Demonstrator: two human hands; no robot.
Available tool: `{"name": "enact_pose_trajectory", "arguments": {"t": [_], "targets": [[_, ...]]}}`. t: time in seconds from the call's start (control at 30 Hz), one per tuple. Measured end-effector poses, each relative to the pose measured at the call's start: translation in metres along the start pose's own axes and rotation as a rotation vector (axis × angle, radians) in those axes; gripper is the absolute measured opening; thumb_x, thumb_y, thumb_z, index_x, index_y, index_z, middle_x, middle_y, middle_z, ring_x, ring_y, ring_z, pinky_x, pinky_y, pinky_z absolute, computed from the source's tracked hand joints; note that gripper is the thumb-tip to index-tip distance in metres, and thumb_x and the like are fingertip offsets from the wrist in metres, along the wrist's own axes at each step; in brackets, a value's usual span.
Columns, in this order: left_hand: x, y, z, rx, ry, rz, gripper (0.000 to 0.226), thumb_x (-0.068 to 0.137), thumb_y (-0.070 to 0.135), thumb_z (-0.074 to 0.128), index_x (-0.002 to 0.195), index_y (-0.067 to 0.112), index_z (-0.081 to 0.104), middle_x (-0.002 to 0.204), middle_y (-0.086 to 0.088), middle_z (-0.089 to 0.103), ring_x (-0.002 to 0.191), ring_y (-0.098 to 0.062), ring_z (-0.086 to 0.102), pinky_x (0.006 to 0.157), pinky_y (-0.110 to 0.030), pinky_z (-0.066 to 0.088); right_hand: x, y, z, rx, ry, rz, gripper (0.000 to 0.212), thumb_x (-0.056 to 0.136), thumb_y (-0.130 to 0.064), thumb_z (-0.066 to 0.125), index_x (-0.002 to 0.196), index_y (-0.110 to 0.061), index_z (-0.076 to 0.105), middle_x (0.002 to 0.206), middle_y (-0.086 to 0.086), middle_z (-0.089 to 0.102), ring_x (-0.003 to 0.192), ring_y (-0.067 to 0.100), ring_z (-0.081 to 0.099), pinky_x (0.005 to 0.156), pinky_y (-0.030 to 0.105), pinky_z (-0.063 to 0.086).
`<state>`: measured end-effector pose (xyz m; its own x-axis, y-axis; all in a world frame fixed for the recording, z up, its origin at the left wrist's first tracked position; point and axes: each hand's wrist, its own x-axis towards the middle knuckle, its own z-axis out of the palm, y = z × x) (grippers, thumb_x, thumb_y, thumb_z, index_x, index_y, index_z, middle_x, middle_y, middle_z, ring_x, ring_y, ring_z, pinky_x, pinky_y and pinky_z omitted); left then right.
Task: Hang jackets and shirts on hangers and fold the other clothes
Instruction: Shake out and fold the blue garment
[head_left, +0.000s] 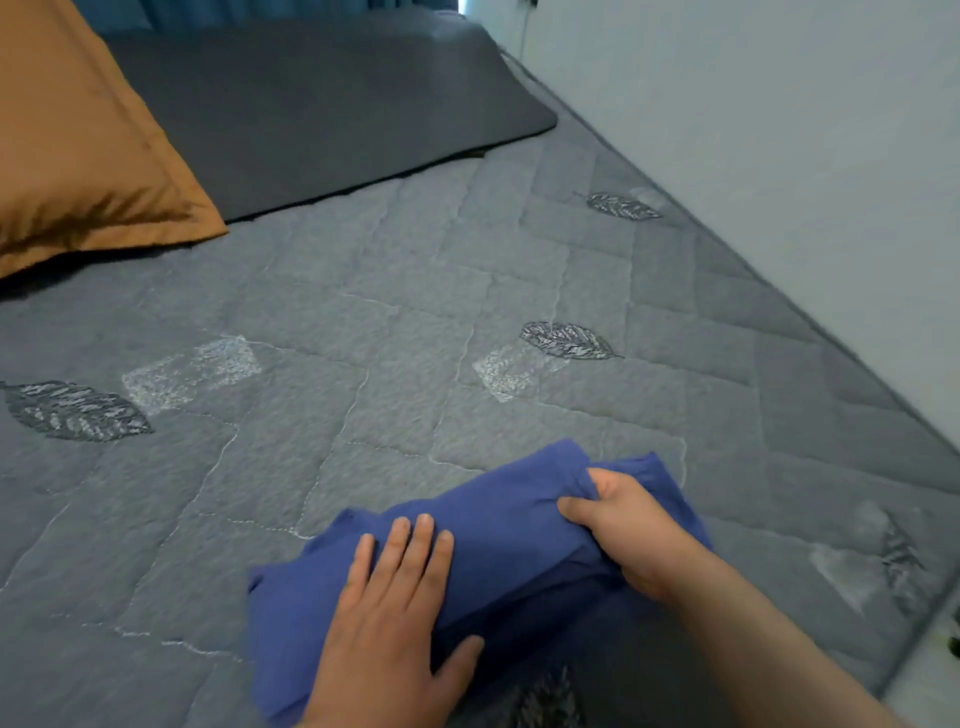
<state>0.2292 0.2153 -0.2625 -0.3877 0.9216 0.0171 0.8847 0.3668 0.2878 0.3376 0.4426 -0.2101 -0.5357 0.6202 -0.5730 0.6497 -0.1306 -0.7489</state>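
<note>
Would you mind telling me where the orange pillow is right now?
In the head view, the orange pillow lies at the far left of the quilted bed cover, overlapping the dark grey mat and well away from the blue garment.

Bedroom: quilted bedspread, orange pillow, wall alongside

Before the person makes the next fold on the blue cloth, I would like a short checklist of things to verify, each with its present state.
1. Left hand presses the blue cloth flat, fingers straight: ok.
2. Right hand grips a bunched part of the cloth: ok.
3. Cloth rests on the grey quilt, not hanging off the edge: ok.
4. Free quilt surface beyond the cloth for the fold: ok.
5. Orange pillow lies apart from the cloth: ok.
6. Edges aligned under the hands: cannot tell.
</note>
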Motion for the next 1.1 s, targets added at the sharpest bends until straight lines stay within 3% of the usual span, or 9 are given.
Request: {"name": "enact_pose_trajectory", "arguments": {"t": [0.2,0.33,0.4,0.47,0.53,0.63,0.77,0.9,1.1], "targets": [[0.040,0.040,0.030,0.025,-0.056,0.044,0.081,0.065,0.059,0.048,0.133,0.014,0.044,0.134,-0.009,0.060,0.137,-0.027,0.031,0.112,-0.043,0.013,0.024,0.026,-0.079,-0.173,0.263,0.023,0.022,0.086,0.004,0.054,0.069,-0.010,0.051,0.063,0.000,0.055,0.061,0.013,0.049,0.053,0.013,0.039],[0.040,0.030,0.041,0.023,0.011,0.073,0.073,0.068,0.055,0.046,0.129,0.015,0.045,0.127,-0.008,0.064,0.150,-0.018,-0.002,0.112,-0.042,0.011,0.027,0.046,-0.075,-0.476,0.404,0.031,0.029,0.085,-0.007,0.060,0.064,-0.009,0.041,0.059,0.001,0.044,0.056,0.016,0.040,0.050,0.023,0.030],[0.028,0.014,0.033,-0.012,0.173,0.004,0.061,0.080,0.052,0.044,0.128,0.015,0.048,0.131,-0.014,0.060,0.149,-0.019,0.007,0.114,-0.042,0.013,0.025,0.054,-0.073,-0.635,0.544,0.000,0.028,0.083,-0.018,0.061,0.062,-0.010,0.045,0.062,0.003,0.047,0.061,0.025,0.048,0.055,0.033,0.031],[0.011,-0.001,0.019,-0.106,0.284,-0.308,0.067,0.081,0.058,0.044,0.124,0.009,0.056,0.128,-0.023,0.058,0.135,-0.034,0.040,0.110,-0.047,0.026,0.022,0.056,-0.074,-0.696,0.619,0.021,0.025,0.081,-0.027,0.066,0.069,-0.010,0.053,0.076,0.014,0.056,0.080,0.039,0.055,0.070,0.038,0.040],[-0.002,-0.008,-0.003,-0.395,0.276,-0.835,0.088,0.056,0.064,0.055,0.114,-0.001,0.063,0.109,-0.029,0.064,0.104,-0.042,0.061,0.093,-0.051,0.044,0.018,0.053,-0.068,-0.451,0.533,0.169,0.036,0.082,-0.039,0.071,0.092,-0.007,0.057,0.099,0.017,0.062,0.099,0.039,0.058,0.086,0.042,0.046],[0.002,-0.007,-0.036,-0.914,-0.026,-1.258,0.066,0.055,0.048,0.084,0.092,-0.002,0.063,0.085,-0.016,0.066,0.089,-0.030,0.065,0.077,-0.039,0.047,0.010,0.048,-0.064,-0.231,0.373,0.281,0.038,0.080,-0.035,0.076,0.100,-0.007,0.060,0.103,0.010,0.067,0.091,0.027,0.064,0.072,0.033,0.048],[0.009,-0.012,-0.041,-1.179,-0.073,-1.262,0.023,0.070,0.007,0.084,0.082,-0.001,0.066,0.061,-0.009,0.068,0.068,-0.021,0.063,0.061,-0.031,0.045,-0.022,0.013,-0.063,0.065,0.285,0.227,0.003,0.086,-0.001,0.064,0.086,-0.004,0.065,0.067,0.009,0.072,0.052,0.014,0.065,0.045,0.022,0.048],[0.001,-0.006,-0.049,-1.290,0.120,-1.172,0.023,0.078,-0.015,0.063,0.086,0.007,0.062,0.052,0.001,0.067,0.046,-0.010,0.062,0.042,-0.023,0.048,-0.047,-0.027,-0.034,-0.310,0.368,0.035,0.014,0.078,-0.003,0.065,0.084,-0.012,0.058,0.076,0.005,0.067,0.066,0.015,0.059,0.055,0.028,0.042],[-0.023,-0.009,-0.054,-1.428,0.256,-0.893,0.030,0.061,0.005,0.069,0.089,0.013,0.065,0.071,0.003,0.074,0.064,-0.005,0.065,0.053,-0.016,0.050,-0.086,-0.048,0.090,-0.200,0.078,-0.127,0.018,0.075,0.001,0.058,0.084,-0.013,0.052,0.057,-0.004,0.056,0.043,0.002,0.048,0.043,0.018,0.038]]}}
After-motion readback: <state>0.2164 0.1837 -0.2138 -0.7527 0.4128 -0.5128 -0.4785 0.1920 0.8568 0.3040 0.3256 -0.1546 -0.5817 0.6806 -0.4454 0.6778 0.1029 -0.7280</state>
